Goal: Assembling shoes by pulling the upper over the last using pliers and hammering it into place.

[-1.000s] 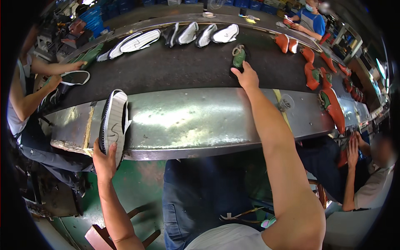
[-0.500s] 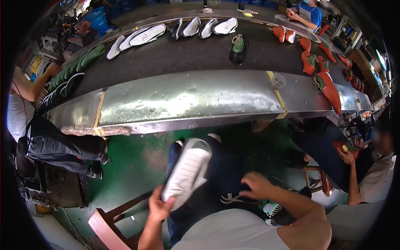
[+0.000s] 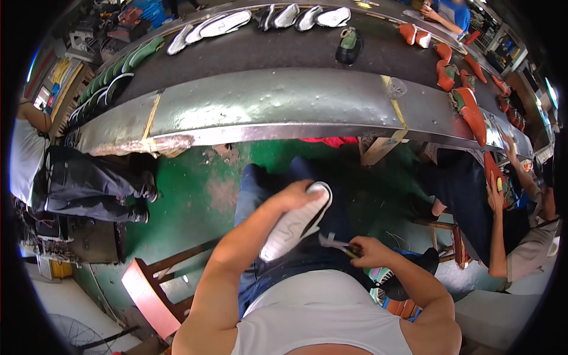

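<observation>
A white shoe point(image 3: 290, 231) with a thin wavy line on its pale face is tilted above my lap. My left hand point(image 3: 296, 195) grips its far end from above, fingers curled around that end. To the right of the shoe, my right hand point(image 3: 373, 252) is closed around the handle of a hand tool point(image 3: 336, 242) with a grey metal head. The tool's head points toward the shoe and appears apart from it. Motion blur hides the tool's exact kind.
A metal-edged bench point(image 3: 266, 100) runs across ahead, with a dark surface holding white shoes point(image 3: 228, 23), green shoes point(image 3: 145, 52), orange shoes point(image 3: 470, 115) and a clear cup point(image 3: 396, 88). Co-workers are at left point(image 3: 89, 183), right point(image 3: 526, 236) and far right. A wooden stool point(image 3: 145, 290) stands lower left.
My left hand has moved from the shoe's near end to its far end, turning the shoe over. The right hand, empty before, now grips a tool. The view has shifted.
</observation>
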`<control>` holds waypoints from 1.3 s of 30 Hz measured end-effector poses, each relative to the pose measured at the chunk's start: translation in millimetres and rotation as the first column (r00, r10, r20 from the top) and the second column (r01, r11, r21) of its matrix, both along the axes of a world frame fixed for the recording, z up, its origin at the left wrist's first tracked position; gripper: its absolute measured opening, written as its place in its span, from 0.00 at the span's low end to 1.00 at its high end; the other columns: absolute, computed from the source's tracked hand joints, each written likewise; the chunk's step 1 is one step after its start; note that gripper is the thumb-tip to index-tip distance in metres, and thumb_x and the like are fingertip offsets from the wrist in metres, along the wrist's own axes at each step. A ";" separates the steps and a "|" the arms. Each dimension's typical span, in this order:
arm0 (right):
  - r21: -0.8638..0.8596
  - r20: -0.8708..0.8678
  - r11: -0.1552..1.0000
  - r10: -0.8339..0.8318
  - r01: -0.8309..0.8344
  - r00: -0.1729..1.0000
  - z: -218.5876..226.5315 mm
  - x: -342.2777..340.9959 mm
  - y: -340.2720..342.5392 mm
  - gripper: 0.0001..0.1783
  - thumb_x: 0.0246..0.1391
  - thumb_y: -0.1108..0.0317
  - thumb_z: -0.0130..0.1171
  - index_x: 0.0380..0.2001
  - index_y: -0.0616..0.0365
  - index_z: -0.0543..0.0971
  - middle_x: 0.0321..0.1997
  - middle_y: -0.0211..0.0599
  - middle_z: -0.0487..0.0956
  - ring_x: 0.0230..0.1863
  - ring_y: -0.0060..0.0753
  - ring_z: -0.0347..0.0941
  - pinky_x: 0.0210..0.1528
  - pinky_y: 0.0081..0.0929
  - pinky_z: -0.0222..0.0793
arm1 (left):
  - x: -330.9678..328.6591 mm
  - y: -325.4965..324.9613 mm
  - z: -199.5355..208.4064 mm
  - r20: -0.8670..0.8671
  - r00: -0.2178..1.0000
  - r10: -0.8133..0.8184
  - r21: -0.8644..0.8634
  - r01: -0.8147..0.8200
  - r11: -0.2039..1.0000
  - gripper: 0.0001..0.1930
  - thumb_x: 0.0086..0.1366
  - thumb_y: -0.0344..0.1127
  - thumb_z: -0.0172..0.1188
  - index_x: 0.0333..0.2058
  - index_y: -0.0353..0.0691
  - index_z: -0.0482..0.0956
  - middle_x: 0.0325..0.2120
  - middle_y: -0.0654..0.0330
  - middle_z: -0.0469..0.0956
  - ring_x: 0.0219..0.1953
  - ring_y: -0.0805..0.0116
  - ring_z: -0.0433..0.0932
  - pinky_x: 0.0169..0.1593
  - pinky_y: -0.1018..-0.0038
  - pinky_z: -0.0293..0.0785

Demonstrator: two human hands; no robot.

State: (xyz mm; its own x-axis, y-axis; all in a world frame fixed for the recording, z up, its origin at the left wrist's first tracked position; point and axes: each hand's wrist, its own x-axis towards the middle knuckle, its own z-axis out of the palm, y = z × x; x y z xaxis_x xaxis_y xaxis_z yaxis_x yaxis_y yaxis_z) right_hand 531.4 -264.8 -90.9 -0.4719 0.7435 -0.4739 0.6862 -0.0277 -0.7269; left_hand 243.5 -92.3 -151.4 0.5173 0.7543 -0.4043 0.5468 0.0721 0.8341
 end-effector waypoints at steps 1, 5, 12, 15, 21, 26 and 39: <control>-0.008 -0.003 1.000 0.011 -0.011 1.000 -1.8 6.1 0.3 0.22 0.48 0.67 0.65 0.48 0.62 0.76 0.42 0.46 0.82 0.43 0.41 0.80 0.47 0.36 0.75 | -7.1 2.5 14.0 0.195 0.975 0.105 -0.109 -0.085 0.990 0.41 0.64 0.56 0.63 0.65 0.32 0.64 0.58 0.43 0.74 0.60 0.52 0.73 0.64 0.65 0.67; -0.377 -0.251 0.886 -0.380 0.271 0.890 28.8 -14.0 1.6 0.17 0.61 0.67 0.55 0.50 0.65 0.75 0.41 0.37 0.83 0.37 0.24 0.78 0.43 0.26 0.74 | -35.4 -25.5 59.9 0.536 0.771 0.344 -0.035 -0.387 0.921 0.40 0.68 0.40 0.65 0.72 0.41 0.52 0.62 0.54 0.67 0.62 0.67 0.65 0.66 0.72 0.60; -0.217 -0.429 0.976 -0.108 0.014 0.897 67.0 -92.0 41.3 0.21 0.68 0.67 0.51 0.59 0.66 0.71 0.50 0.37 0.80 0.43 0.24 0.77 0.47 0.25 0.73 | -80.9 -64.8 95.2 0.630 0.645 0.433 -0.149 -0.446 0.882 0.42 0.68 0.34 0.64 0.73 0.48 0.48 0.56 0.59 0.72 0.57 0.72 0.68 0.63 0.73 0.63; -0.204 -0.655 0.979 -0.133 -0.004 0.744 57.2 -121.3 54.0 0.20 0.67 0.66 0.53 0.58 0.65 0.72 0.41 0.35 0.81 0.36 0.19 0.74 0.42 0.23 0.72 | -97.3 -77.8 94.3 0.642 0.643 0.418 -0.135 -0.442 0.887 0.37 0.69 0.35 0.63 0.71 0.47 0.54 0.55 0.60 0.73 0.56 0.70 0.70 0.63 0.72 0.64; -0.345 -0.568 0.933 -0.120 -0.104 0.814 70.1 -152.7 78.1 0.14 0.67 0.63 0.53 0.47 0.65 0.74 0.34 0.35 0.80 0.35 0.23 0.76 0.38 0.27 0.73 | -126.4 -96.4 103.0 0.458 0.760 0.462 -0.012 -0.514 0.858 0.29 0.71 0.42 0.60 0.67 0.44 0.62 0.53 0.58 0.74 0.57 0.70 0.70 0.62 0.72 0.66; 0.243 -0.266 0.963 0.180 -0.115 0.947 37.9 -168.5 80.2 0.15 0.65 0.66 0.55 0.47 0.68 0.72 0.32 0.50 0.80 0.33 0.48 0.79 0.37 0.40 0.74 | -143.1 -98.1 81.3 0.554 0.694 0.459 -0.033 -0.533 0.845 0.28 0.71 0.40 0.60 0.66 0.44 0.64 0.51 0.59 0.75 0.54 0.71 0.71 0.61 0.72 0.66; -0.237 0.038 0.929 0.301 -0.284 0.953 110.6 -169.0 117.3 0.11 0.63 0.66 0.56 0.40 0.65 0.72 0.35 0.47 0.81 0.32 0.45 0.79 0.38 0.38 0.75 | -148.2 -89.7 66.1 0.564 0.546 0.620 -0.179 -0.652 0.737 0.21 0.69 0.29 0.60 0.60 0.39 0.70 0.47 0.61 0.78 0.47 0.74 0.75 0.54 0.74 0.72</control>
State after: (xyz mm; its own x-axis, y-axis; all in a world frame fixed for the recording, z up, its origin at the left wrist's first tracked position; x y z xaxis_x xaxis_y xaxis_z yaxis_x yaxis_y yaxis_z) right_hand 362.3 -147.5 19.7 -0.6103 0.4467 -0.6542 0.7391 0.0241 -0.6731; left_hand 95.3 -182.0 -85.2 0.0030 0.9856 -0.1690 -0.1878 0.1666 0.9680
